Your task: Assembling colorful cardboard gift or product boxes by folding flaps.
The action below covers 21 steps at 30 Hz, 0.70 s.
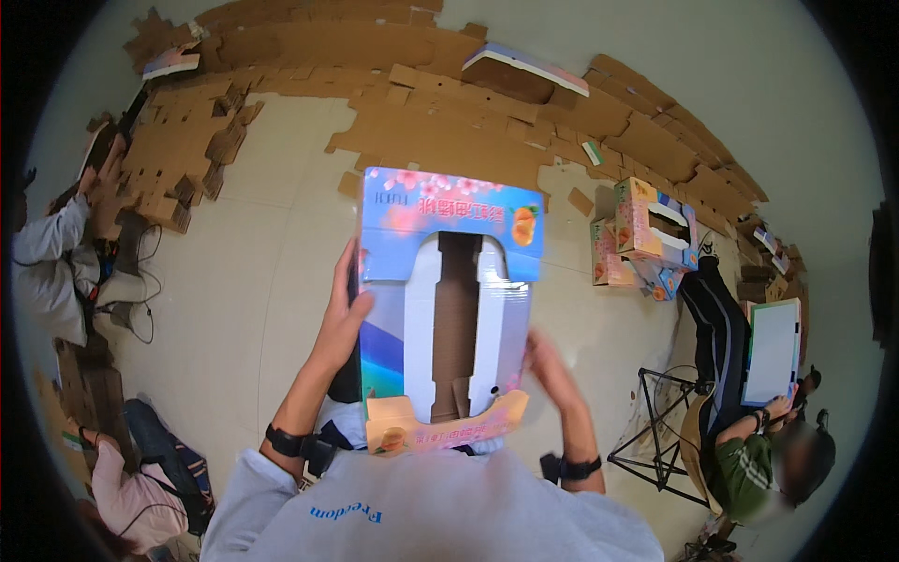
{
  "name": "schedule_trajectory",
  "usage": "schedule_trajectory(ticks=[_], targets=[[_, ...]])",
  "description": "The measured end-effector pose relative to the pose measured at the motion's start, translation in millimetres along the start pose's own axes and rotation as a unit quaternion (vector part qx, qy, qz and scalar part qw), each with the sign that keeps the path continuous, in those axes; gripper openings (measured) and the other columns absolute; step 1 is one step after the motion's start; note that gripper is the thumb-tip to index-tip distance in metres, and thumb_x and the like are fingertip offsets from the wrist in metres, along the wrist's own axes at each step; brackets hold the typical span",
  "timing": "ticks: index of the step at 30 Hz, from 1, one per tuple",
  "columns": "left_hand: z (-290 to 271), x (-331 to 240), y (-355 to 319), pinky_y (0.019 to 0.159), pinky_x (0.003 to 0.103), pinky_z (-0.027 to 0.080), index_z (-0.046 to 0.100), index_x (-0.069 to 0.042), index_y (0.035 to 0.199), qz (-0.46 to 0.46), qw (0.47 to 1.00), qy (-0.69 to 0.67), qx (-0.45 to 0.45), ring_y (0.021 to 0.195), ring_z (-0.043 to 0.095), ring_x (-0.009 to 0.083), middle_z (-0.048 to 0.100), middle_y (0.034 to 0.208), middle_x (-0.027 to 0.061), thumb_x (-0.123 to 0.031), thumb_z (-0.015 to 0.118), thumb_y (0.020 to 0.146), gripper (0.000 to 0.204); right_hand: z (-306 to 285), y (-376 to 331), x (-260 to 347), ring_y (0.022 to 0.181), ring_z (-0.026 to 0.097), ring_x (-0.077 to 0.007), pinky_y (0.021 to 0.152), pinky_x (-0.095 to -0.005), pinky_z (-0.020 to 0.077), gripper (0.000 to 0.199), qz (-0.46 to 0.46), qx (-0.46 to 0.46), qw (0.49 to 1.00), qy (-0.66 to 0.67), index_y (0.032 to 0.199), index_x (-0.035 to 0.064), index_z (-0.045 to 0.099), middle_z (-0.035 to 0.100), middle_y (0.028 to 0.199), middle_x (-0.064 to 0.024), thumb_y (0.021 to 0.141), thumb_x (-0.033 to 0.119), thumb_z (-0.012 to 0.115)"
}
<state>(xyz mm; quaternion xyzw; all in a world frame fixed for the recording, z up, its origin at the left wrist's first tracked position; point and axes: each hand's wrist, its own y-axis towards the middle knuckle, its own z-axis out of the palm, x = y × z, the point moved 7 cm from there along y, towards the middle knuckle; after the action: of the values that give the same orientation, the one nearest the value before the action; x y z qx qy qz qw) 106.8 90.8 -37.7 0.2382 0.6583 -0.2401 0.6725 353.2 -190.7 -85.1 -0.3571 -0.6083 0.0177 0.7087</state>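
Observation:
In front of me is a colourful cardboard fruit box (pixel 382 258), printed in blue and pink with blossoms and an orange fruit. A long window is cut in its face, with white flaps along both sides, and bare brown board shows inside. At the near end, a peach-coloured flap (pixel 445 433) sticks out toward me. My left hand (pixel 337 314) grips the box's left side, thumb along the edge and the other fingers partly hidden. Smeared by motion, my right hand (pixel 551 368) is at the lower right side; its fingers are partly hidden behind the box.
Flattened brown cardboard (pixel 421 122) covers the far floor along the wall. Printed boxes (pixel 646 225) stand at the right, near a black metal stand (pixel 660 450). A seated person in green (pixel 749 468) holds a white panel (pixel 775 351). Other people work at the left.

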Motion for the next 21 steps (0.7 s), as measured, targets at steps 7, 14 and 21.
schedule_trajectory(ticks=[7,14,21], targets=[[-27.6,23.3,-23.2,0.134,0.046,0.015,0.035,-0.004,0.168,0.059,0.982,0.172,-0.041,0.164,0.023,0.0328,0.031,0.176,0.017,-0.045,0.034,0.114,0.068,69.1,-48.6,-36.5,0.151,0.042,-0.0252,0.126,-0.0391,0.0331,0.107,-0.038,0.057,0.974,0.216,0.173,0.0152,0.02,0.037,0.167,-0.0119,0.084,0.015,0.079],[-33.2,26.5,-26.5,0.132,0.049,0.018,0.043,-0.006,0.166,0.075,0.946,0.296,-0.107,0.161,0.028,0.0374,0.032,0.175,0.0186,-0.045,0.029,0.117,0.063,50.6,-11.4,-23.1,0.129,0.06,-0.0225,0.112,-0.0408,0.048,0.09,-0.082,-0.037,0.968,0.233,0.169,0.0145,0.032,0.063,0.132,-0.011,0.091,0.005,0.076],[-29.5,9.5,-36.9,0.126,0.052,0.034,0.05,-0.011,0.162,0.063,0.876,0.425,-0.22,0.153,0.041,0.0429,0.038,0.171,0.0199,-0.017,0.06,0.106,0.057,-60.4,7.7,39.6,0.11,0.07,-0.0222,0.096,-0.0404,0.0612,0.065,-0.186,-0.148,0.938,0.252,0.162,0.0108,0.042,0.068,0.125,-0.0105,0.105,0.024,0.07]])
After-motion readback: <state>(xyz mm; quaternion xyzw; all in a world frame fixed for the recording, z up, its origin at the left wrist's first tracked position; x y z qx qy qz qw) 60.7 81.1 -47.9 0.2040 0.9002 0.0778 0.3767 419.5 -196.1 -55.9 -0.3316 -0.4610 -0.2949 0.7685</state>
